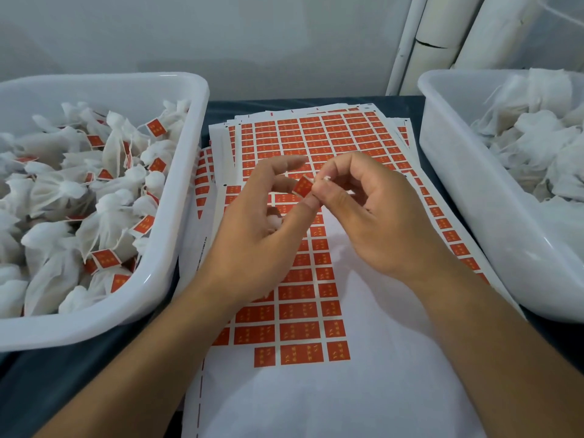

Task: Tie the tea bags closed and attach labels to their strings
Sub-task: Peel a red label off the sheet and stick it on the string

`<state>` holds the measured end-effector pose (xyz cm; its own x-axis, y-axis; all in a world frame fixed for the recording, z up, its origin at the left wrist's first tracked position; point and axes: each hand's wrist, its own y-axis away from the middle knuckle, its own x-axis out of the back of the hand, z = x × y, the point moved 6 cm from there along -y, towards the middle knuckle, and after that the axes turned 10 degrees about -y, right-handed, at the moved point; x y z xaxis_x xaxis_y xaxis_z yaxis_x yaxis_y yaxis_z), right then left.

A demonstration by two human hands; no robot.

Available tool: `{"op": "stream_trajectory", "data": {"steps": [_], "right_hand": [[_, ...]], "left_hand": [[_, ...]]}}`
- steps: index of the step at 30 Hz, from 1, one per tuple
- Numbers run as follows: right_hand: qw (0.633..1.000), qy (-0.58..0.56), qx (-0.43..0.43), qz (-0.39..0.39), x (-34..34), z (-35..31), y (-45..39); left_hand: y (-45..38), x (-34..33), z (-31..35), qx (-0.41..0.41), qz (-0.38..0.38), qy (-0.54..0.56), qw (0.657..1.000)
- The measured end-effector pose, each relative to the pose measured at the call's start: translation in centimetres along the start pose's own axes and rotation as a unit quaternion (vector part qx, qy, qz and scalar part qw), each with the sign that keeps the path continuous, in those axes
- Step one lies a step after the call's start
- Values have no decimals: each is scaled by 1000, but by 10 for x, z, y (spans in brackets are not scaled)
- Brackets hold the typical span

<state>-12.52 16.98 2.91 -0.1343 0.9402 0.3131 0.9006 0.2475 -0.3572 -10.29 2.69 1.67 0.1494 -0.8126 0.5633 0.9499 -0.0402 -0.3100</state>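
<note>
One red label (304,186) sits pinched between the left hand (252,235) and right hand (376,213), held over the sticker sheets (331,134) (labelled bags (79,200) in the left tub (177,197), plain ones in the right tub (467,197)).

Far wall (252,33) plain, pale grey-white, smooth. Soft, even light; faint shadow low on wall behind tabletop. Far right corner: white pipes (442,42) leaning up against wall, side by side; one has dark crack across it. Tabletop (63,384) dark blue-grey, showing at near left, near right edge and as thin strip at far side under wall. Far edge of tabletop meets wall. No window or floor showing.
</note>
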Motion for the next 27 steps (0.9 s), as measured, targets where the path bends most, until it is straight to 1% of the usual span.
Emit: {"op": "stream_trajectory", "data": {"steps": [6,9,13,19,21,27], "right_hand": [[992,-85,-48,78,8,7,1],[984,-124,-69,105,9,10,2],[979,-155,-71,112,8,8,3],[978,-154,-71,122,9,9,4],[982,-136,-65,118,9,9,4],[995,-22,-24,94,8,5,3]], "left_hand": [[4,11,10,-46,124,-51,990],[6,14,14,-66,165,-88,980],[7,12,13,-66,166,-105,978],[8,13,12,-54,179,-107,977],[8,13,11,-47,177,-115,976],[4,11,3,-16,148,-133,980]]}}
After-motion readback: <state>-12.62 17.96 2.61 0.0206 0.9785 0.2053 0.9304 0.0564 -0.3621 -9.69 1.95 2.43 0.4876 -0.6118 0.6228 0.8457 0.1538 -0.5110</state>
